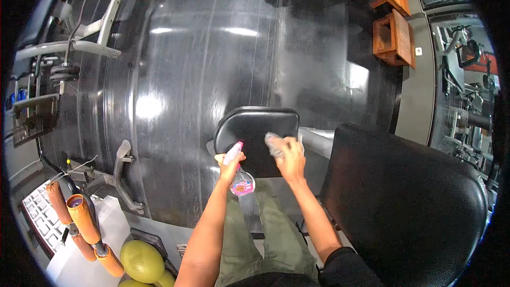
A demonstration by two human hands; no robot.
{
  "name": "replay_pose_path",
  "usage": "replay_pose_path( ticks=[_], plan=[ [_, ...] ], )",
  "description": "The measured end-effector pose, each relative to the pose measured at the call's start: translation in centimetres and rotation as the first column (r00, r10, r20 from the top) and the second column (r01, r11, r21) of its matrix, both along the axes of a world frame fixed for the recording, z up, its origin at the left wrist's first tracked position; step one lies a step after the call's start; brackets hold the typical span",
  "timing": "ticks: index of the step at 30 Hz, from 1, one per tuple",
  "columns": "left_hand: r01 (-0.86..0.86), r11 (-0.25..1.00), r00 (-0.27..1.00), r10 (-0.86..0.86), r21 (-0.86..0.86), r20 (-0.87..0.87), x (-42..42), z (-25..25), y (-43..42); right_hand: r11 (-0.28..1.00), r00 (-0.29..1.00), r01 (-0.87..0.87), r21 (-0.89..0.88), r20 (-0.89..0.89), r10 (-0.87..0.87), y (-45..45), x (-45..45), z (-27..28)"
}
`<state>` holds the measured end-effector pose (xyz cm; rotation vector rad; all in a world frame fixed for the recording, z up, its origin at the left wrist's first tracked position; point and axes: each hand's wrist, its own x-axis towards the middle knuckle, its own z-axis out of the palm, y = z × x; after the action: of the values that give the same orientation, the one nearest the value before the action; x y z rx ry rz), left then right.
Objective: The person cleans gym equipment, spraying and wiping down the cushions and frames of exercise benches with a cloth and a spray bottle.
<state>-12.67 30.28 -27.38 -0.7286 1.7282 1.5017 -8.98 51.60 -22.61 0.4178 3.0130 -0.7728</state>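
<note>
My left hand (228,168) is wrapped round the neck of a clear spray bottle (243,184) with a pink-and-white trigger head and a pink label. The bottle tilts over the near left edge of a black padded seat (256,122). In my right hand (291,162) is a bunched greyish cloth (274,144), slightly blurred. The cloth is over the right part of the seat; whether it presses on the surface I cannot tell.
A large black backrest pad (404,202) stands close on the right, joined by a metal frame (317,140). Wooden boxes (393,40) are at the far right wall. Gym machines (98,29), orange-brown rollers (84,218) and green balls (142,261) lie to the left.
</note>
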Motion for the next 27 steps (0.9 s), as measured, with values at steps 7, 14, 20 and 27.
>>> replay_pose_path(
  ticks=[7,14,20,27],
  plan=[
    [0.038,0.992,0.994,-0.050,-0.118,-0.098,-0.1,2.9,0.7,0.654,0.724,0.634,-0.412,0.022,-0.689,4.5,-5.6,-4.7],
    [0.028,0.998,0.999,-0.026,0.059,-0.040,-0.7,5.7,1.7,0.540,0.623,0.780,-0.318,0.307,-0.719,3.7,0.8,-4.2],
    [-0.078,0.930,0.997,0.082,0.358,0.004,-2.1,2.6,1.0,0.603,0.671,0.741,-0.294,0.304,-0.676,4.5,0.8,-5.3],
    [0.037,0.956,0.995,-0.063,0.292,0.081,-2.9,2.1,0.9,0.724,0.772,0.620,-0.302,0.068,-0.632,4.6,-7.2,-2.9]
  ],
)
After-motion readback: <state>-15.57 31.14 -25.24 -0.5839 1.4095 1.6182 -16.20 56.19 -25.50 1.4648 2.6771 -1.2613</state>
